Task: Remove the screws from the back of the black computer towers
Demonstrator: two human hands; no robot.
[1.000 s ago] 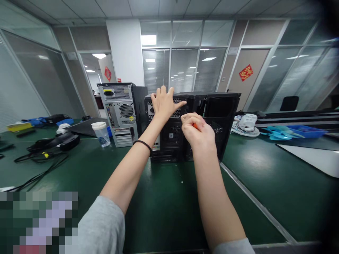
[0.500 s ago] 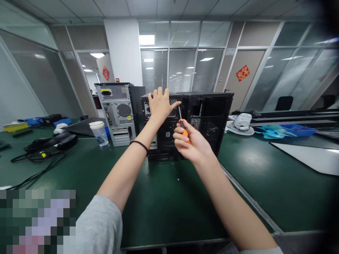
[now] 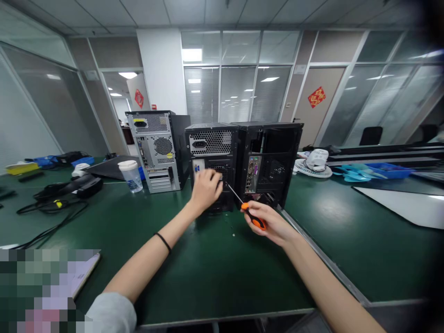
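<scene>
The screwdriver (image 3: 255, 218), with an orange and black handle, sits in my closed right hand (image 3: 268, 221). Its thin metal shaft slants up and left, and the tip is at the lower right of the back panel of the middle black computer case (image 3: 211, 138). My left hand (image 3: 207, 189) is in front of that same panel, left of the tip, its fingers bent and drawn together. Whatever those fingers hold or press on is hidden. Above them, the power socket and honeycomb vent show fully.
A second black case (image 3: 272, 138) with an open bay stands right beside it. To the left are a silver-backed case (image 3: 154, 152) and a lidded plastic cup (image 3: 131, 175). Cables (image 3: 58, 203), a blue tray (image 3: 390, 170) and a white panel (image 3: 402, 206) lie farther out on the green table (image 3: 222, 282).
My left hand has come down from the case's top vent to its lower panel, its fingers curling in. My right hand has lowered the screwdriver from the upper right edge to the lower right.
</scene>
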